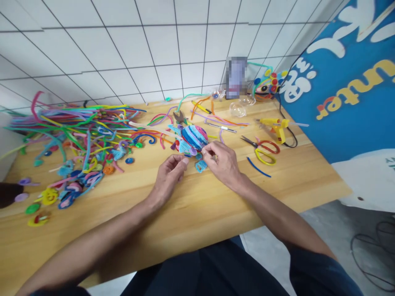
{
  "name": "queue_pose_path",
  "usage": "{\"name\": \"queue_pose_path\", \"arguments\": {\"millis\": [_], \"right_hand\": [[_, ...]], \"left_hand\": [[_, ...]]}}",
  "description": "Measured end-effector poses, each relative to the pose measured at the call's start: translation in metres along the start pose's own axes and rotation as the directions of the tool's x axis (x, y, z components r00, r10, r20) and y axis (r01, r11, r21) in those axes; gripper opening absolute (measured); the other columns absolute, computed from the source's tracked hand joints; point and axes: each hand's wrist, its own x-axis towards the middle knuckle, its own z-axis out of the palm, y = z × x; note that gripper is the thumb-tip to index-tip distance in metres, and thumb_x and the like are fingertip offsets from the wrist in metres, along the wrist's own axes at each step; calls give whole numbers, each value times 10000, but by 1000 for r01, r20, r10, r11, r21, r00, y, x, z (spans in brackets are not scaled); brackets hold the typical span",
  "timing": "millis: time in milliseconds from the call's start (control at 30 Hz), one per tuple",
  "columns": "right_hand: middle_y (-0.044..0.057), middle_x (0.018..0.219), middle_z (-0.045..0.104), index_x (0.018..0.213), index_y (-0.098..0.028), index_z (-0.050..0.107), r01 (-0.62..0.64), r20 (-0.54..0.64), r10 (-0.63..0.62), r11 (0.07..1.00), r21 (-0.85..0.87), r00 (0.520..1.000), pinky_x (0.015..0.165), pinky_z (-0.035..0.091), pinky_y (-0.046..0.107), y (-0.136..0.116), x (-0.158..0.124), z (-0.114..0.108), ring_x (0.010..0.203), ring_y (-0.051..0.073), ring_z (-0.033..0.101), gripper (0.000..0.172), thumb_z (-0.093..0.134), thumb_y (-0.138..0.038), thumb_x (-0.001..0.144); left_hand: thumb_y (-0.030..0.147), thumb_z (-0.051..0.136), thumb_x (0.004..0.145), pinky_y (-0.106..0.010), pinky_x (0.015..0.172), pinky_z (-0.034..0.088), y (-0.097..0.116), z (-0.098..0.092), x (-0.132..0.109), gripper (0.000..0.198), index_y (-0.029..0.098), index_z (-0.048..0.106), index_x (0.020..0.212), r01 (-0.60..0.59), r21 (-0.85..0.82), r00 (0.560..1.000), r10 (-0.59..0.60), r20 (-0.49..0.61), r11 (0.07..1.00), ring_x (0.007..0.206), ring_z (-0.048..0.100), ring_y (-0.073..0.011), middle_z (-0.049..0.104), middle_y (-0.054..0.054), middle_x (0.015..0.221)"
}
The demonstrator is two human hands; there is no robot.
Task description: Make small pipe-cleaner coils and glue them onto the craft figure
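Note:
A striped pipe-cleaner figure (194,137) in blues, lilac and pink lies at the middle of the wooden table. My left hand (169,176) is closed in a pinch just in front of its left side. A small dark-blue bit shows by those fingertips, too small to name. My right hand (222,163) pinches at the figure's right front edge; its fingers hide whatever is between them. Between my hands lies a small light-blue looped piece (200,166). Pliers (179,118) rest directly behind the figure.
Heaped pipe cleaners (77,117) and small coiled shapes cover the table's left side. On the right are scissors (262,150), a blue pipe-cleaner piece (258,167) and a corded yellow glue gun (279,128). A pen (220,126), yellow cutter (201,107) and clear domes (237,109) sit behind.

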Motion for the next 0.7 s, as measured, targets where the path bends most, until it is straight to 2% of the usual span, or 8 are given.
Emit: {"name": "queue_pose_path", "arguments": {"millis": [133, 333, 500, 700], "right_hand": [[17, 758, 667, 809, -214, 623, 94, 38, -90, 986, -141, 995, 732, 426, 304, -1, 0, 4, 737, 171, 581, 199, 524, -142, 966], [42, 762, 672, 826, -197, 664, 205, 64, -195, 920, -333, 979, 748, 430, 328, -2, 1, 7, 741, 189, 575, 262, 508, -191, 1036], [51, 781, 682, 851, -188, 683, 246, 103, -223, 871, -425, 969, 756, 432, 341, -4, 1, 6, 753, 200, 580, 250, 518, -183, 1039], [53, 797, 679, 857, -181, 689, 253, 139, -212, 857, -449, 967, 751, 417, 346, -4, 2, 5, 765, 197, 578, 253, 520, -190, 1045]], "left_hand": [[465, 794, 853, -190, 443, 305, 2, 10, 8, 326, 168, 669, 906, 14, -65, 1000, -12, 29, 998, 475, 381, -42, 536, 54, 690], [493, 812, 832, -197, 433, 287, -4, 12, 17, 357, 162, 679, 828, 26, -104, 999, -23, 28, 994, 465, 338, -41, 514, 53, 645], [471, 816, 847, -201, 446, 278, -10, 12, 18, 326, 167, 705, 806, 22, -131, 999, -15, 49, 991, 478, 332, -42, 533, 47, 643], [476, 845, 809, -210, 490, 335, -2, 17, 18, 316, 178, 739, 794, -20, -147, 999, 26, 41, 989, 501, 361, -59, 564, 39, 621]]}}
